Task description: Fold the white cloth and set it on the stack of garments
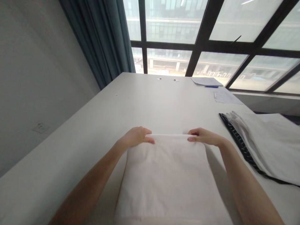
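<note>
A white cloth [168,178] stretches from its straight far edge down to the bottom of the view, with light wrinkles near the top. My left hand [138,136] pinches that far edge near its left end, thumb on the near side and fingers behind. At the right end, my right hand [199,136] grips the same edge between thumb and fingers. Between the two hands the edge runs taut and level. The fingers behind the cloth are partly hidden.
Folded white cloths [274,140] lie at the right on a black mat with white markings [243,153]. Paper sheets [206,81] and a blue pen [211,87] rest at the back right of the white table [150,103]. A dark blue curtain [100,37] hangs beside the window.
</note>
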`<state>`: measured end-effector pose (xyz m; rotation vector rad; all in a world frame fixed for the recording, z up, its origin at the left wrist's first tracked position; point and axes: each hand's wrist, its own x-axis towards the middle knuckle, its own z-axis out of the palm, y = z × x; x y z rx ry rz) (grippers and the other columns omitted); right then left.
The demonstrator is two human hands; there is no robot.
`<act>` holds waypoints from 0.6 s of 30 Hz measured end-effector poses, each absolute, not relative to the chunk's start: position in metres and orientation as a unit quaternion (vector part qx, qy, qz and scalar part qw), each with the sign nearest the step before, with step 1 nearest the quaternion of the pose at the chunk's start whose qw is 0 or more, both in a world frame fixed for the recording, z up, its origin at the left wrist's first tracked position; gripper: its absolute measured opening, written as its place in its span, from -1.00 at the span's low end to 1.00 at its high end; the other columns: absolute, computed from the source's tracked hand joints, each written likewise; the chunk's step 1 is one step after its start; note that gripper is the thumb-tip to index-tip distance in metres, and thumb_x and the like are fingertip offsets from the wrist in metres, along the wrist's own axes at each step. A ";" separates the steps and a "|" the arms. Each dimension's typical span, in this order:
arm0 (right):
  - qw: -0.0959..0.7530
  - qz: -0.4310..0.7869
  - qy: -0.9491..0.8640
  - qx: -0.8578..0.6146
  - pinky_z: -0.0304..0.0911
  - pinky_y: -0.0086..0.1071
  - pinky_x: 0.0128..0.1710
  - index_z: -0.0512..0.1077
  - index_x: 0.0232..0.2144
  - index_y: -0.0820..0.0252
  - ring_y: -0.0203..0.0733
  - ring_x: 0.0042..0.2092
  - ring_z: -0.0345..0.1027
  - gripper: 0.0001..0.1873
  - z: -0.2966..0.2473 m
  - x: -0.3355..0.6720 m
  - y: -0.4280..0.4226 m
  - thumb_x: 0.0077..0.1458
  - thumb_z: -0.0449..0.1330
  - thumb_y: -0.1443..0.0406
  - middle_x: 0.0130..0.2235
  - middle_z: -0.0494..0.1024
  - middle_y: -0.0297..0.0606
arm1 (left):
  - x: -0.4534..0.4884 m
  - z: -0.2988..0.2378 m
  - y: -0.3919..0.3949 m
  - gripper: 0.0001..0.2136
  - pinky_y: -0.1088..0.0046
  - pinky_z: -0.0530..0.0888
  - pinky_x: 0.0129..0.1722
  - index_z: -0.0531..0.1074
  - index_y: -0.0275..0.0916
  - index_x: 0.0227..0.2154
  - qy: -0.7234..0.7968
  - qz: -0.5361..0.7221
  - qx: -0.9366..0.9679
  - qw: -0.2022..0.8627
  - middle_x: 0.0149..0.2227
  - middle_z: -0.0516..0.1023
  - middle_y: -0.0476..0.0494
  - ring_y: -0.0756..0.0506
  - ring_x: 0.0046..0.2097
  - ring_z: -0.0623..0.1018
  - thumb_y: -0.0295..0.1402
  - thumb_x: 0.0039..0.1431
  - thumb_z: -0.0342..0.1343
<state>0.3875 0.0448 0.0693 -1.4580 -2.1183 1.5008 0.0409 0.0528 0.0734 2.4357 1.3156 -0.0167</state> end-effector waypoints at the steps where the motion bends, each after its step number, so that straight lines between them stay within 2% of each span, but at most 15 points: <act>1: 0.086 0.509 -0.703 -0.489 0.08 -0.39 -0.39 0.48 -0.35 0.25 -0.25 -0.38 0.24 -0.51 0.071 0.387 0.045 0.01 0.22 -0.09 -0.43 0.43 -0.33 | 0.038 0.073 0.054 -0.59 0.50 0.16 -0.47 0.43 -0.21 -0.51 0.468 -0.002 0.859 0.205 -0.53 0.46 -0.02 -0.07 -0.41 0.46 0.09 0.10 0.11; 4: 0.096 0.510 -0.692 -0.501 0.12 -0.38 -0.40 0.49 -0.34 0.26 -0.22 -0.37 0.27 -0.47 0.075 0.386 0.044 -0.03 0.23 -0.12 -0.43 0.46 -0.30 | 0.025 0.072 0.061 -0.60 0.51 0.11 -0.52 0.36 -0.22 -0.57 0.468 0.002 0.837 0.284 -0.60 0.32 0.05 -0.02 -0.50 0.35 0.05 0.06 0.11; 7: 0.107 0.478 -0.701 -0.519 0.13 -0.37 -0.39 0.49 -0.36 0.25 -0.20 -0.37 0.28 -0.44 0.075 0.387 0.044 -0.06 0.22 -0.16 -0.44 0.45 -0.30 | 0.007 0.073 0.069 -0.56 0.50 0.10 -0.54 0.28 -0.22 -0.61 0.458 0.014 0.817 0.351 -0.63 0.22 0.06 0.00 -0.53 0.27 0.07 0.09 0.03; 12: 0.119 0.449 -0.711 -0.528 0.11 -0.38 -0.39 0.50 -0.34 0.24 -0.21 -0.37 0.27 -0.44 0.075 0.397 0.044 -0.03 0.20 -0.15 -0.43 0.45 -0.31 | -0.010 0.082 0.073 -0.50 0.50 0.26 -0.43 0.28 -0.23 -0.57 0.439 0.040 0.791 0.423 -0.55 0.31 0.01 -0.03 -0.45 0.34 0.16 0.12 -0.07; 18: 0.114 0.453 -0.715 -0.521 0.18 -0.35 -0.34 0.52 -0.29 0.24 -0.14 -0.31 0.33 -0.44 0.080 0.400 0.043 -0.02 0.20 -0.15 -0.37 0.51 -0.25 | -0.010 0.084 0.074 -0.50 0.49 0.34 -0.38 0.37 -0.27 -0.51 0.439 0.045 0.780 0.444 -0.53 0.37 -0.03 -0.05 -0.40 0.41 0.16 0.07 0.02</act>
